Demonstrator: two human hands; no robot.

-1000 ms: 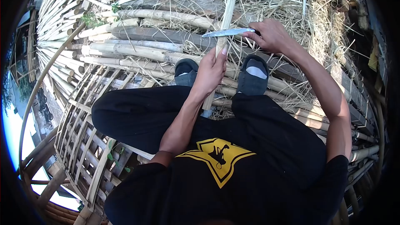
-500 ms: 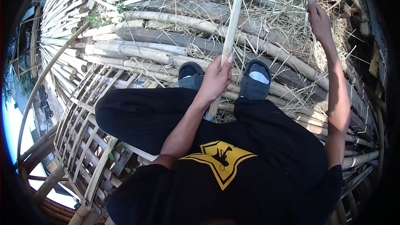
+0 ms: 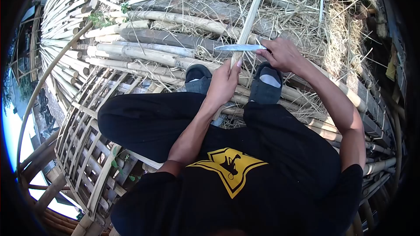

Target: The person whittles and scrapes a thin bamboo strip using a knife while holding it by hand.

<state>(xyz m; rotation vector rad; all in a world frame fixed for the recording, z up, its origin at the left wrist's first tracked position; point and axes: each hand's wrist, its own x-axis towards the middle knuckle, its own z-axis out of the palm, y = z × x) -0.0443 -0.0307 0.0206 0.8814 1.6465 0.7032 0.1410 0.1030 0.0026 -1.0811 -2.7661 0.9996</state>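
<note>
Near the centre of the frame, the left hand [image 3: 224, 81] has its fingers closed around a pale strip [image 3: 250, 20], which slants from the top edge, right of centre, down past the hand towards the lap. The right hand [image 3: 283, 55], right of centre, has its fingers closed on the knife [image 3: 234, 48] — its handle mostly hidden in the grip. The blade points left and crosses the strip just above the left hand; whether its edge bites in, I cannot tell. Below the hands are two dark shoes [image 3: 265, 89], with poles [image 3: 175, 16] lying under and beyond them across the upper frame. Shavings [image 3: 302, 15] cover the poles at upper right. A lattice [image 3: 94, 142] stands at lower left — beside the dark trousers [image 3: 146, 116] — and a small plant [image 3: 100, 20] shows at upper left.
</note>
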